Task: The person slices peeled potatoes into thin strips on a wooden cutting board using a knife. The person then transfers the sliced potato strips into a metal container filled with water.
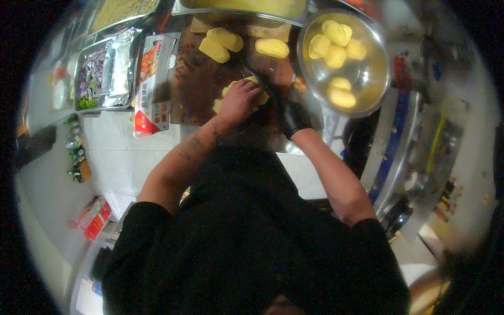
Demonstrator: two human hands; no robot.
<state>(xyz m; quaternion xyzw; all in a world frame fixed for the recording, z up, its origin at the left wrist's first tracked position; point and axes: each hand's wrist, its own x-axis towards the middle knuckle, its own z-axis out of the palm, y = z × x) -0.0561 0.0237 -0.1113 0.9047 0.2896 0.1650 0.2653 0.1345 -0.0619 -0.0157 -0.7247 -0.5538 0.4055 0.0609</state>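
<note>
My bare left hand [241,98] presses down on pale yellow potato slices [217,106] on a dark brown cutting board [193,90]. In a black glove, my right hand [293,117] grips a kitchen knife [258,78]; its handle is hidden by the glove. The blade stands close to the left fingertips, at the right side of the slices. Farther up the board lie two peeled potato pieces [214,50] side by side. Another peeled potato [272,47] rests to their right.
A steel bowl [374,84] holding several peeled potatoes [335,56] stands at the right. Left of the board is an aluminium foil box [151,84], then a metal tray [132,88] with chopped red onion [91,73] and foil. A deep steel pan [236,12] borders the board's far side.
</note>
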